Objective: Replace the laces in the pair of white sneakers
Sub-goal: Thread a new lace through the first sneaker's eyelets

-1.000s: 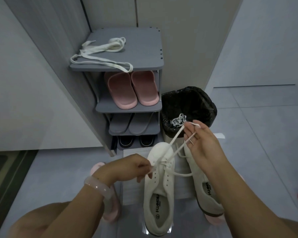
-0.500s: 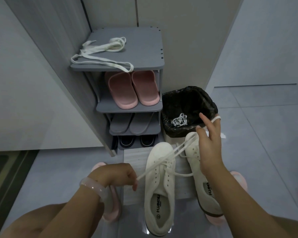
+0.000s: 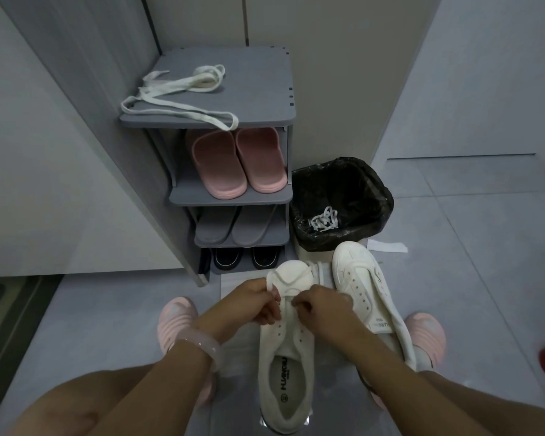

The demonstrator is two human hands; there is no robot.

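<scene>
Left hand (image 3: 260, 302): fingers are curled and pinched on a lace (image 3: 288, 283) at the left edge of the near sneaker's toe.
Right hand (image 3: 320, 305): fingers are curled together over the lace rows; a pinch on the lace is suggested, but what is clamped cannot be told.
Near sneaker (image 3: 285, 366): set on the floor between the forearms, toe pointing far; the lace is looped across its toe cap.
Far sneaker (image 3: 364, 284): laid just right of the first, tilted, with bare eyelets seen.
Rack (image 3: 265, 89): placed far left of centre, against the wall.
Spare laces (image 3: 183, 92): spread on the rack's top shelf, one loop hung over the near edge.
Pink slippers (image 3: 238, 162): kept on the shelf below.
Bin (image 3: 340, 202): lined in black, right of the rack; a bundled lace (image 3: 324, 219) is seen inside.
Bracelet (image 3: 205, 349): worn on the left wrist.
</scene>
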